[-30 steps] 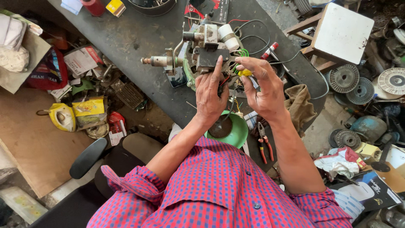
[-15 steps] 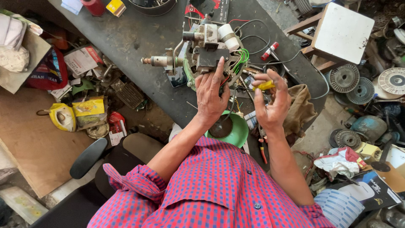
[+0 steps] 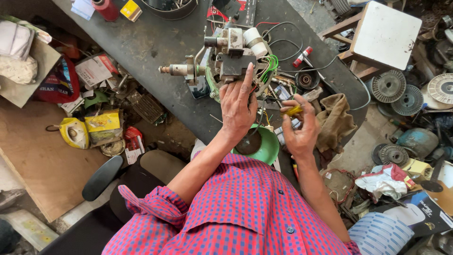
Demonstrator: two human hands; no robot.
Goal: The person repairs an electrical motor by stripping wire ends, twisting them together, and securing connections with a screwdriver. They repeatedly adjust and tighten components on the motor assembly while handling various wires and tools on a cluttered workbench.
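I am seeing a yellow pouch package (image 3: 102, 123) lying in the floor clutter left of the dark workbench. A red-and-white labelled packet (image 3: 133, 143) is lying just beside it, to its right. A red printed bag (image 3: 57, 85) is leaning further left. A white paper-labelled pack (image 3: 94, 70) is resting near the bench edge. A small yellow box (image 3: 130, 10) is sitting on the bench top. A dark printed carton (image 3: 421, 211) is lying at lower right.

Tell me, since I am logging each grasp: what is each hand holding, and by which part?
The right hand pinches a small yellow piece between thumb and fingertips. The left hand grips nothing; it rests on the motor assembly, forefinger on its dark block.
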